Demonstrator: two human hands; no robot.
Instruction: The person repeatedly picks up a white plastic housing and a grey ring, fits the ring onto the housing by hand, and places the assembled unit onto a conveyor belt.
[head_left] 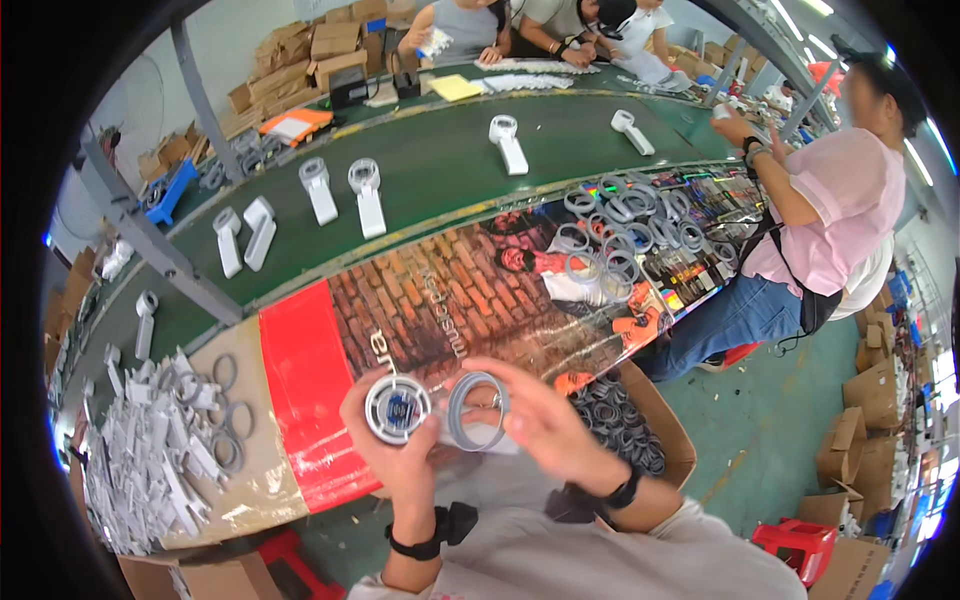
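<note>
The left hand (402, 462) is curled around a round white fan (399, 408); just beside it, the right hand (552, 428) grips a grey ring (455, 415), its finger contact somewhat blurred. Beyond, loose rings (625, 215) cover part of the table (425, 295), and white handheld fans (369, 205) lie on a green conveyor (430, 150).

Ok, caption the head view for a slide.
Left hand holding a round white part, right hand a grey ring, conveyor beyond.

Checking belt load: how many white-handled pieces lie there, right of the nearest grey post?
6, left to right: first piece nearest the grey post, second beside it, third and fourth together, fifth farther right, sixth rightmost. The co-worker may hide more.
</note>
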